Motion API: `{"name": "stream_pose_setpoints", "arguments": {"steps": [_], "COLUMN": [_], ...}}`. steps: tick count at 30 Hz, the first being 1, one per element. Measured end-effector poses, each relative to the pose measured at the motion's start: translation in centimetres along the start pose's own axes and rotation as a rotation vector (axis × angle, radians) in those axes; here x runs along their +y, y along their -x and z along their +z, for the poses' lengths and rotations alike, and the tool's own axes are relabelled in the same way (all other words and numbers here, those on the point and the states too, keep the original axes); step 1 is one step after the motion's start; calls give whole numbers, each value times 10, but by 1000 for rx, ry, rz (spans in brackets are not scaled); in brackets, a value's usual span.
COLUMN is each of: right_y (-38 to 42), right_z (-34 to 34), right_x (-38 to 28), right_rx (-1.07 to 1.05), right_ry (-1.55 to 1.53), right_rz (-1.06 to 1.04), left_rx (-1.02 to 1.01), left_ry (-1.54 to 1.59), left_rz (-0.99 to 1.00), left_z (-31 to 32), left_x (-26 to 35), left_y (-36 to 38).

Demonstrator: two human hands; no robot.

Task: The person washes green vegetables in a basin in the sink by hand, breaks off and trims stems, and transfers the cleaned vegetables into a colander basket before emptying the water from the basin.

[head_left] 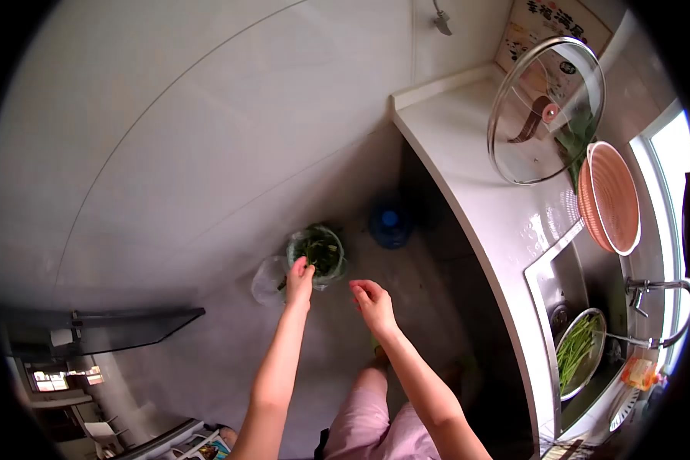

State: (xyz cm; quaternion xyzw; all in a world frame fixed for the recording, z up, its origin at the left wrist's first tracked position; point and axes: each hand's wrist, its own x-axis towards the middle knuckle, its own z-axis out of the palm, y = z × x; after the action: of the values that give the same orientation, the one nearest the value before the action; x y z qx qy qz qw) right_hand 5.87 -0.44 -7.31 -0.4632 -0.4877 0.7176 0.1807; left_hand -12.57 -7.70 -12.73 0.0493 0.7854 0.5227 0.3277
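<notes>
My left hand (300, 287) is over the near edge of a bin lined with a clear plastic bag (340, 274). Its fingers are bent towards the thumb; anything between them is too small to make out. Dark green leaves (322, 249) fill the bin's opening, just beyond my fingertips. To the right of the bin, my right hand (374, 305) hangs in the air, fingers curled in against the thumb. Whatever it may hold is hidden.
A blue water jug (390, 224) stands on the floor beyond the bin. The counter (468, 165) curves along my right, bearing a glass lid (546, 111) and a pink basket (609, 198). In the sink, a colander (595, 358) holds green stalks (576, 353) below the faucet (663, 285).
</notes>
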Motion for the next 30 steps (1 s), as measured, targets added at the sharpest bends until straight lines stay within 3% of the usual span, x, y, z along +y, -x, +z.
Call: {"name": "stream_pose_setpoints", "arguments": {"steps": [6, 10, 14, 17, 19, 23, 25, 27, 29, 30], "right_y": [29, 75, 150, 208, 242, 285, 303, 308, 311, 309], "right_z": [-45, -133, -253, -341, -397, -495, -537, -575, -614, -633], "right_x": [-42, -55, -55, -36, -13, 54, 78, 119, 148, 159], "right_rx": [38, 284, 660, 841, 995, 1072, 1141, 1230, 1292, 1301], "right_ry": [-126, -190, -69, -364, -327, -441, -231, 31, 90, 59], "right_rz": [-89, -244, -327, -379, -378, -290, -188, -111, 59, 98], "left_rx": [-315, -520, -806, -1026, -1152, -1306, -1363, -1369, -1211, -1122], "left_ry": [-15, -22, -26, -65, -155, -289, -493, -631, -716, -754], "left_rz": [188, 303, 308, 283, 306, 224, 284, 247, 194, 290], "left_z": [70, 160, 265, 340, 386, 461, 493, 520, 541, 553], "left_x": [76, 108, 97, 75, 48, 8, -20, -58, -83, -117], "left_y": [122, 223, 319, 404, 447, 526, 541, 534, 522, 490]}}
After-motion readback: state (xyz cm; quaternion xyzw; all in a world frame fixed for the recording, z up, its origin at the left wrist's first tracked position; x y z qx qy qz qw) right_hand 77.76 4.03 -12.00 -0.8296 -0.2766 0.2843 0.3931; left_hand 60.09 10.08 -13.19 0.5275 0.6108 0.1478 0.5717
